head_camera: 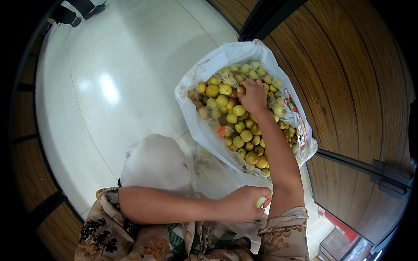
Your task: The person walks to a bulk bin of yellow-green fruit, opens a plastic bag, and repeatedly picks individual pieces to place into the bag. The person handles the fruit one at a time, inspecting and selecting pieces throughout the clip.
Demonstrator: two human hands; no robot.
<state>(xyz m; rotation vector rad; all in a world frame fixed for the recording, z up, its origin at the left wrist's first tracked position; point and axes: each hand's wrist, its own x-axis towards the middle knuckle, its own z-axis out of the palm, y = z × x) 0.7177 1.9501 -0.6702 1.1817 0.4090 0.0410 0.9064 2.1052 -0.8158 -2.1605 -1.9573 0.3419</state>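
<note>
A big white plastic sack [199, 120] stands on the floor before me, its mouth rolled wide. Many small round fruits [246, 135], likely jujubes, fill it; they are yellow-green, some browned, and partly under clear plastic film. My right hand [254, 96] reaches into the upper part of the sack. Its curled fingers touch the fruit there, and the fingertips are partly hidden, so a hold is unclear. Across my body, just below the sack, my left hand [243, 203] is closed around a pale green-white piece of fruit [260, 202], of which only a part shows.
Wood-plank panels [326, 75] with dark metal framing rise close on the sack's right. Glossy pale floor tiles [130, 81] lie to the left. My light-clad knee [155, 163] is beside the sack. Another person's feet [86, 14] are at the top left.
</note>
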